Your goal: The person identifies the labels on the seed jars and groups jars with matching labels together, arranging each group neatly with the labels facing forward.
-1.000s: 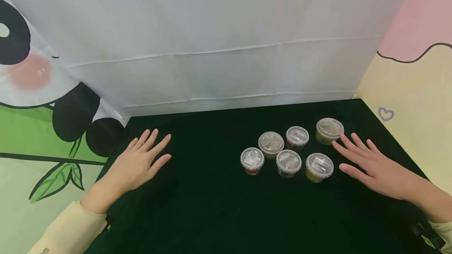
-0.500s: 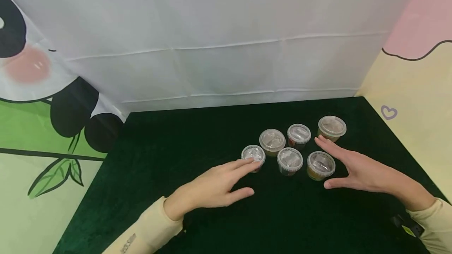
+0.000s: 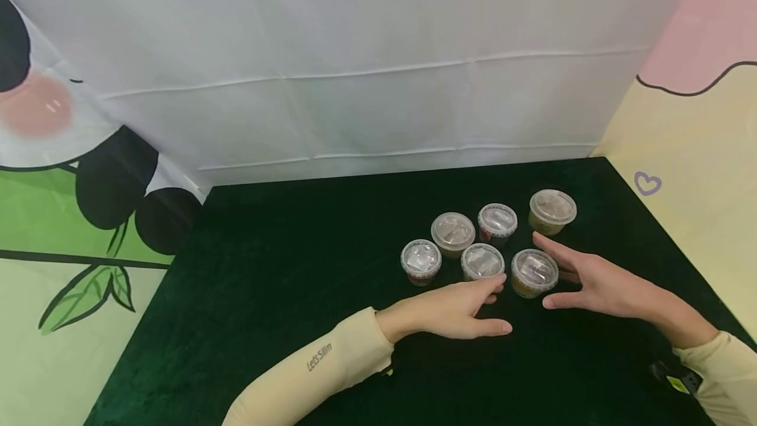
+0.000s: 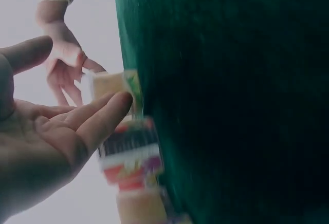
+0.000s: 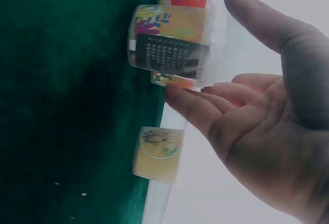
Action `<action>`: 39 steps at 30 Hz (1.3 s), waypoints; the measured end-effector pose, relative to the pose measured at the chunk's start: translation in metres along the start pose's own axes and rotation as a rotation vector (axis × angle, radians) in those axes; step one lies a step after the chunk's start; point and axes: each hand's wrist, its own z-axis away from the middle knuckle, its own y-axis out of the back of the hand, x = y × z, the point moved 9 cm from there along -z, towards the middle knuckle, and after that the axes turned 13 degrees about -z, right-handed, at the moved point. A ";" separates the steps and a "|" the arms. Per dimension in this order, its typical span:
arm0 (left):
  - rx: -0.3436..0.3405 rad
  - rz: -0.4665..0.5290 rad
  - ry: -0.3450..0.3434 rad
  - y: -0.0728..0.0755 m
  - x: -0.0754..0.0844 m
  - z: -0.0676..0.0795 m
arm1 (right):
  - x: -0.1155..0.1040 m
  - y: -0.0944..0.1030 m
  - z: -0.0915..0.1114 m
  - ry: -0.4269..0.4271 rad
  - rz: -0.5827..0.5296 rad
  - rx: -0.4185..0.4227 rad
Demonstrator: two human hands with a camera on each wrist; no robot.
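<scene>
Several small clear lidded cups with coloured labels stand upright on the dark green cloth. My left hand is in front of the front middle cup, its fingers overlapping that cup's near edge in the head view; contact cannot be told. The front right cup lies between both hands. Beside it, my right hand has thumb and fingers spread apart around its right side, holding nothing. In the right wrist view this labelled cup sits between thumb and fingers, with a yellowish cup farther off.
Behind stand a back left cup, a back middle cup and a back right cup. A front left cup is near my left forearm. White cloth hangs behind the table, with printed cloth at both sides.
My left hand has swept from the table's left side rightward to the cups. My right hand has shifted slightly left and turned, thumb apart from fingers. The cups stay in place.
</scene>
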 end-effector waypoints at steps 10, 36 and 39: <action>-0.065 -0.092 0.036 -0.021 0.016 -0.022 | 0.008 -0.002 0.004 0.011 -0.131 -0.016; -0.104 -0.045 0.019 -0.018 0.014 -0.026 | 0.019 0.001 0.001 -0.019 -0.022 -0.008; -0.102 -0.037 0.016 -0.017 0.015 -0.025 | 0.017 0.003 0.001 -0.014 -0.015 0.000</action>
